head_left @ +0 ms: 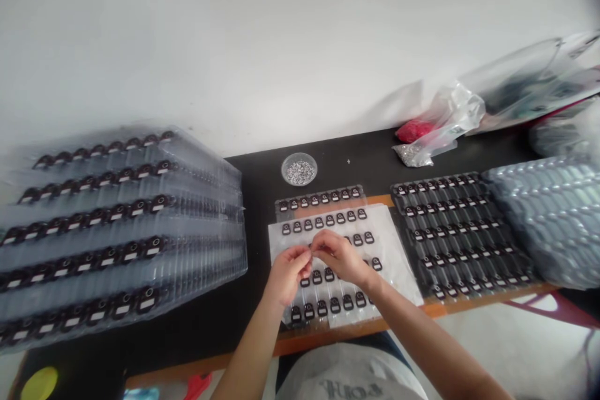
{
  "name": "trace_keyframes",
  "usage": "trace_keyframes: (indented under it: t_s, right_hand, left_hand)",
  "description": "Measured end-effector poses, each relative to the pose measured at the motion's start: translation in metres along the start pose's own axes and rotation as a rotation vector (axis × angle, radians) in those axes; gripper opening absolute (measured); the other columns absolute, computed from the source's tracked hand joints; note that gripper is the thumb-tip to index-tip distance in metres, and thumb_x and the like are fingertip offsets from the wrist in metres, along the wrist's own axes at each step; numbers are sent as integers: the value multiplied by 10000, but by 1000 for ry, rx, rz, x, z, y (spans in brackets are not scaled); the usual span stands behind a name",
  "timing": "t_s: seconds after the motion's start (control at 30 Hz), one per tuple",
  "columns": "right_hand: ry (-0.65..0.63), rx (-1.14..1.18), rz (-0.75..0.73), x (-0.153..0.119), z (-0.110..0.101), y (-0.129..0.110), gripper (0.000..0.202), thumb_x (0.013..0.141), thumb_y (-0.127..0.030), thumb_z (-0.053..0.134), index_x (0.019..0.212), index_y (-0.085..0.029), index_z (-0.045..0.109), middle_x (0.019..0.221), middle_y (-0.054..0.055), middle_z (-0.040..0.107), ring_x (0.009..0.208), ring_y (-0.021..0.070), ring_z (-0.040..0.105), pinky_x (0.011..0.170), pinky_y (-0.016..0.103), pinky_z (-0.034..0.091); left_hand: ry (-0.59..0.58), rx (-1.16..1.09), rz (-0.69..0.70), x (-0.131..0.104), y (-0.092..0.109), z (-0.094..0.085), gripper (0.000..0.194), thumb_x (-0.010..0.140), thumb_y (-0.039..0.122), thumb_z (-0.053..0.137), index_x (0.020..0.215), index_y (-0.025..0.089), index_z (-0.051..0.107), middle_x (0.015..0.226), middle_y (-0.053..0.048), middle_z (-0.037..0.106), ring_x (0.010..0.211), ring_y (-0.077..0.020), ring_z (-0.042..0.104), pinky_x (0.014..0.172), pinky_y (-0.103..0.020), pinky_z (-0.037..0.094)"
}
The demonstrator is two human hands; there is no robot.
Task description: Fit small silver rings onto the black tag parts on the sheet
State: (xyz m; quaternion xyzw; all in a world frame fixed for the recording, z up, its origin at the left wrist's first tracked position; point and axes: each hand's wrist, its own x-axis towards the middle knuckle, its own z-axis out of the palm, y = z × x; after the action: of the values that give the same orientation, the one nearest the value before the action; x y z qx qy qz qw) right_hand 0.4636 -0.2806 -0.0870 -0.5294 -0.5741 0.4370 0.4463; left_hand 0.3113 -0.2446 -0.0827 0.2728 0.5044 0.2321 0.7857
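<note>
My left hand [289, 270] and my right hand [338, 254] meet over the middle of a clear tray [319, 292], fingertips pinched together. Whatever sits between the fingertips is too small to make out. Rows of small black parts [334, 305] with pale labels lie in the tray and around my hands. White paper [396, 256] lies with this tray, and another row of black parts shows at its back edge. Behind it stands a round clear dish [299, 170] holding many tiny silvery pieces.
A tall stack of filled trays [206, 219] stands at the left. To the right are another filled tray [462, 231] and stacked clear trays [553, 219]. Plastic bags [415, 153], one with red contents, lie at the back right. A yellow round object [40, 384] is at lower left.
</note>
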Motion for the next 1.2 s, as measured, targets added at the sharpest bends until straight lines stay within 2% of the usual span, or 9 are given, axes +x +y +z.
trace_keyframes:
  t_s: [0.6,0.83,1.03,1.2]
  right_hand:
    - [30,36,31,2,10,7,90,839,-136,507,803,-191,569,828,21,569,794,139,538,733,275,460]
    - [80,117,110,13,22,15,50,838,-176,524,828,-197,568,815,6,569,767,128,554,712,257,469]
    - [179,215,195,19,37,30,104,823,-214,545,924,-202,567,896,21,587,815,136,581,749,273,494]
    - [217,164,310,3,32,38,93,826,-253,546,894,-200,580,842,22,609,761,148,580,706,284,492]
  left_hand:
    - [84,-71,26,4,-8,-1,233,578,282,746,673,120,609,510,24,505,468,-56,411,446,-190,267]
    - [107,-98,79,13,-3,-8,229,579,282,753,683,121,628,525,21,509,502,-64,426,450,-186,271]
    - [186,-26,168,39,6,-22,248,594,307,744,726,132,628,550,21,537,503,-73,448,471,-195,294]
    - [339,331,397,81,23,-50,219,657,348,680,759,156,647,595,8,571,533,-105,490,520,-222,347]
